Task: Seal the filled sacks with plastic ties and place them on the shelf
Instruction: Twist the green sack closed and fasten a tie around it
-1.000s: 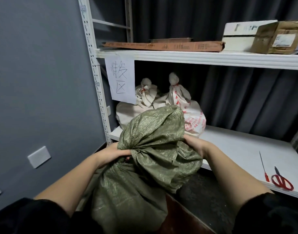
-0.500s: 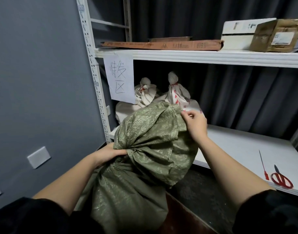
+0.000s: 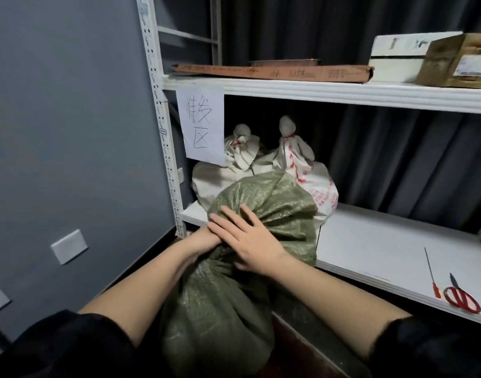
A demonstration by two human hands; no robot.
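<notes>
At the front edge of the lower shelf (image 3: 383, 241), a green woven sack (image 3: 223, 301) stands upright between the person's forearms, its loose top flopped toward the shelf and leaning against the shelf edge. Right hand (image 3: 250, 236): laid flat on the sack's bunched top, fingers straight and spread, pressing the fabric down. Left hand (image 3: 204, 241): at the gathered neck of the sack, largely covered by the right hand; whether its fingers curl round the neck cannot be told. Black sleeves cover both upper arms at the bottom of the view.

On the lower shelf behind the green sack sit two white sacks, one at left (image 3: 234, 165) and one at right (image 3: 307, 175), each with its neck tied by a red tie; the right one bears red print. A paper sign (image 3: 201, 126) with handwritten characters hangs from the upper shelf (image 3: 315, 94) near the left upright. Toward the right end of the lower shelf lie a red-handled pair of scissors (image 3: 461, 297) and, just beside it, a thin red plastic tie (image 3: 431, 274). The upper shelf carries a flat brown carton (image 3: 274, 72), a white box (image 3: 397, 55) and a brown cardboard box (image 3: 457, 61).
</notes>
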